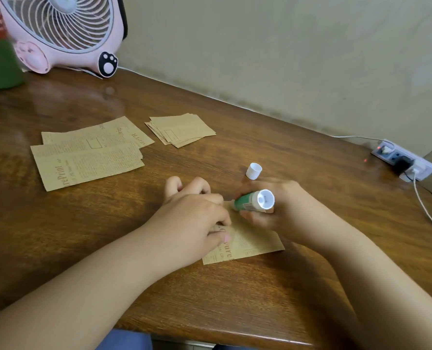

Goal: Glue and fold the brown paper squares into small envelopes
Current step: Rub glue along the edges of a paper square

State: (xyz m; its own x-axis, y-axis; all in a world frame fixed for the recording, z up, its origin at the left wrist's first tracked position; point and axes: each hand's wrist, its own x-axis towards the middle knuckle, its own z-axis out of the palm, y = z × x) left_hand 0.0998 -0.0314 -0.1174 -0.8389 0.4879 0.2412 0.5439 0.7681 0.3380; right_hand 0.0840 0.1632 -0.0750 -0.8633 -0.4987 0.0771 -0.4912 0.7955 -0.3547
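Both forearms reach in from the near edge of the wooden tabletop [235, 299] and meet over one brown paper square [250, 245] lying flat just in front of the person. The left hand [194, 223] lies palm down on the left part of this paper, fingers curled, with the thumb and fingertips pinching and pressing its edge; part of the paper is hidden under the hand, so a fold cannot be told. The right hand [275, 208] is wrapped around one green glue stick [252, 201], held nearly level with its white base toward the camera and its tip pointing left, touching the paper just beside the left hand's knuckles. Just beyond the right hand stands one white cap [253, 171], upright and apart from the stick. Farther back on the left lies a loose pile of larger printed brown sheets [88, 155], overlapping; at least two sheets show, the exact number cannot be told. To the right of it, well apart, sits one fanned stack of smaller brown squares [182, 130], several, too closely layered to count. At the far right edge lies one white power strip [404, 160] with plugs and cables. At the far left corner stand one pink fan [63, 34] and a green container [0, 64].
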